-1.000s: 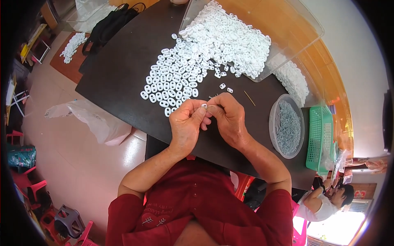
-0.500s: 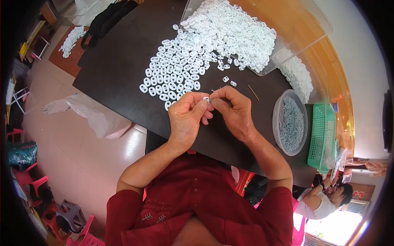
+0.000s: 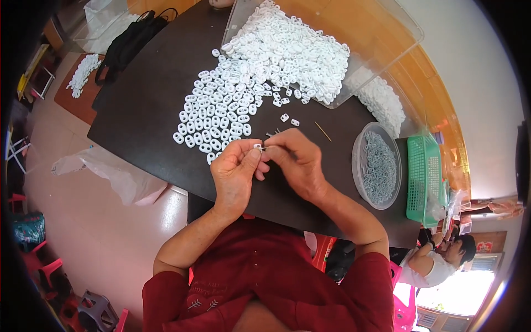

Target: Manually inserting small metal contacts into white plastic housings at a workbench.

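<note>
My left hand (image 3: 233, 174) is closed, pinching a small white oval plastic piece (image 3: 258, 146) with holes between thumb and forefinger. Right against that piece, my right hand (image 3: 298, 166) holds its thumb and forefinger together on a thin metal bit that looks like a screw (image 3: 265, 148); most of it is hidden. Several loose screws (image 3: 273, 133) lie on the dark table just beyond my right fingers. White two-hole pieces (image 3: 214, 113) are spread flat beyond my left hand, running back to a big heap (image 3: 293, 52) of the same kind.
The heap spills from a clear plastic bin (image 3: 381, 63). To the right stand a clear round tub (image 3: 399, 171) of grey screws and a green basket (image 3: 425, 180). A thin brown stick (image 3: 323, 131) lies on the table (image 3: 144, 110). Another person (image 3: 437, 263) sits at far right.
The whole view has shifted, so the table's things appear farther left and slightly lower. My hands stay at the white piece, with my right fingertips slightly farther from it.
</note>
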### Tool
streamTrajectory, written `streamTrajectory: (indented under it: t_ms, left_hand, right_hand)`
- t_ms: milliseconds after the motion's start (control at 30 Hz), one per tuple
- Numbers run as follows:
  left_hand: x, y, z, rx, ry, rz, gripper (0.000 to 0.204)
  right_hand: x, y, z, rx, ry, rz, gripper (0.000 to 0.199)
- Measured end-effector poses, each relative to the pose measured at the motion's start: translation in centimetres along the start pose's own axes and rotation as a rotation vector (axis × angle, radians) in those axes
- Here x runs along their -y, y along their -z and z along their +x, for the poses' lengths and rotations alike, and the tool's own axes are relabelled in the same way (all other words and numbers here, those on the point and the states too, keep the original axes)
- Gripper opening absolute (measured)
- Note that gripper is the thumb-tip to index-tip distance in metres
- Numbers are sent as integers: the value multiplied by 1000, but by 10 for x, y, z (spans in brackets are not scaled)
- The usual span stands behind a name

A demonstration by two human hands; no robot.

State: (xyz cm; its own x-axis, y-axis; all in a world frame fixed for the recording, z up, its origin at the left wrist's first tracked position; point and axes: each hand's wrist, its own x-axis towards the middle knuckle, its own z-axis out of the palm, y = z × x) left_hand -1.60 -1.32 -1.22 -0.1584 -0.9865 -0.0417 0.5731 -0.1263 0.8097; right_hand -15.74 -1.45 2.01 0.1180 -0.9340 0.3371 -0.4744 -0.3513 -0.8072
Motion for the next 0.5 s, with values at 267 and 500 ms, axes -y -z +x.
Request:
streamTrajectory:
  t_ms: [267, 500]
  left_hand:
    - [-3, 1, 0, -10, 27, 32, 15]
    - [-5, 1, 0, -11, 55, 52, 15]
  right_hand:
    - [-74, 52, 67, -225, 134, -844, 10]
    - [-83, 46, 65, -145, 243, -956, 2]
